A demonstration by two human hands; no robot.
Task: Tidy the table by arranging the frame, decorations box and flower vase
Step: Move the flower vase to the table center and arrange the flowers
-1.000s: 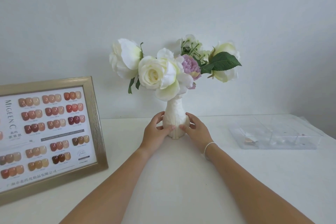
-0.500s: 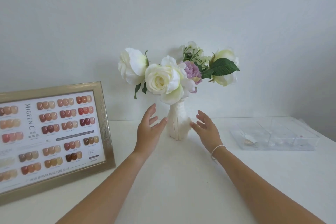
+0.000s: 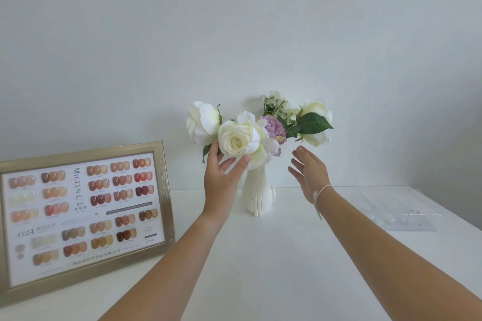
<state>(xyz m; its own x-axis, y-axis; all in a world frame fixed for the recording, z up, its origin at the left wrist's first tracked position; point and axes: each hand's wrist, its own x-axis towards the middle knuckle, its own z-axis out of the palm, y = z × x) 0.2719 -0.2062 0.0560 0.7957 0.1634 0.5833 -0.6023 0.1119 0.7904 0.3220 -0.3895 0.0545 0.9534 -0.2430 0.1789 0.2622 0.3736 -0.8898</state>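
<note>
Clearly top-heavy, the flower vase could tip if the left hand, grip wide under a white rose, nudges it; the right hand hovers wide, holding nothing.

Vase ctr on table; frame left; box right.

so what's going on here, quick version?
A person is tidying a white table. The left hand cups the underside of the front white rose in the flower vase, thumb and fingers touching the petals. The right hand is open and hovers near the right-side blooms, touching nothing. The vase stands upright near the wall. The frame with the nail colour chart leans at the left; the clear decorations box sits at the right, neither being handled.
</note>
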